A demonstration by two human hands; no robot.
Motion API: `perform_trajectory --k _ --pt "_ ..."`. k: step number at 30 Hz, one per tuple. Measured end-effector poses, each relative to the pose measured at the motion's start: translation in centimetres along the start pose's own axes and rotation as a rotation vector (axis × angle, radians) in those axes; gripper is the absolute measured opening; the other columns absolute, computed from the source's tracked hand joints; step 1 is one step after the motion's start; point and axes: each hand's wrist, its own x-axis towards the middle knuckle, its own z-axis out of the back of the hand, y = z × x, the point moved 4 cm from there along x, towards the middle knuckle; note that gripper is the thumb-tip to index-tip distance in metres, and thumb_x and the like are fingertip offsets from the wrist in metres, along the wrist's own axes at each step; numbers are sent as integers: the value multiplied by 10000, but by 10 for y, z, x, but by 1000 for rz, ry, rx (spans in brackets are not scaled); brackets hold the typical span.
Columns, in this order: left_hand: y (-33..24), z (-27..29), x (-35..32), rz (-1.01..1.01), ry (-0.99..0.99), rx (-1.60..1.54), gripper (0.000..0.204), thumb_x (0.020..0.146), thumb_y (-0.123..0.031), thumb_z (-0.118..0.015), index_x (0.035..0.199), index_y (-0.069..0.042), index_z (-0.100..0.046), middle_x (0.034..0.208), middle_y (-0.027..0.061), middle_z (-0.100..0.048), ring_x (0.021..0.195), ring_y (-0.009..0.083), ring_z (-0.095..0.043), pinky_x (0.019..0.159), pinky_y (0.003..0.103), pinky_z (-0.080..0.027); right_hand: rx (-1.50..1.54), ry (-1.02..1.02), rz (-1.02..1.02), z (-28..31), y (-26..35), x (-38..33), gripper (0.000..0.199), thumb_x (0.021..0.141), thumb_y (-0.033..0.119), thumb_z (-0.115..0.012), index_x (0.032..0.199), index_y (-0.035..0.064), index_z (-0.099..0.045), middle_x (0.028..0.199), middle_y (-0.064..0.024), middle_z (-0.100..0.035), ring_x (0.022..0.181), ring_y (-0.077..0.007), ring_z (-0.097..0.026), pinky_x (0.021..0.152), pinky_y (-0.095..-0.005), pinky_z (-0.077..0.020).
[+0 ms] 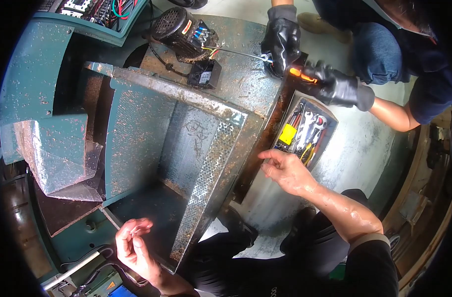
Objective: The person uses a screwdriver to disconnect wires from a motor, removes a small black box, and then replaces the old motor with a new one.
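Observation:
My left hand hovers near the lower corner of a rusty teal metal machine housing, fingers curled with thumb and fingertips pinched together; whether they hold something small I cannot tell. My right hand lies flat, fingers apart, against the rusty right edge of the housing, holding nothing. A perforated metal screen lines the housing's inside. Across from me a person in black gloves works on the housing's far corner with an orange-handled tool.
An open toolbox with wrenches, pliers and a yellow item sits on the pale floor just beyond my right hand. A black electric motor and a small black box rest on the housing's top. A wiring panel is at the upper left.

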Motion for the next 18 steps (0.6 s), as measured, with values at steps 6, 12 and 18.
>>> perform_trajectory --k 6,12,18 --pt "1 1 0 0 -2 7 313 971 -226 -543 1168 15 -578 958 146 -669 843 199 -649 761 283 -478 -9 -23 13 2 1 1 308 925 104 -573 1208 -17 -565 771 -27 -599 726 -91 -577 698 -258 -483" --pt "0 -1 1 -2 3 12 309 975 -225 -536 1169 12 -579 960 146 -666 846 199 -647 760 283 -478 -26 -24 17 3 -1 1 306 922 99 -577 1205 -17 -567 761 -29 -598 733 -91 -583 704 -259 -485" --pt "1 -1 1 -4 12 6 306 978 -227 -532 1168 8 -578 967 149 -660 848 198 -645 758 282 -479 -1 -35 -1 8 5 1 374 911 82 -579 1273 2 -533 770 -27 -587 718 -93 -574 697 -255 -482"
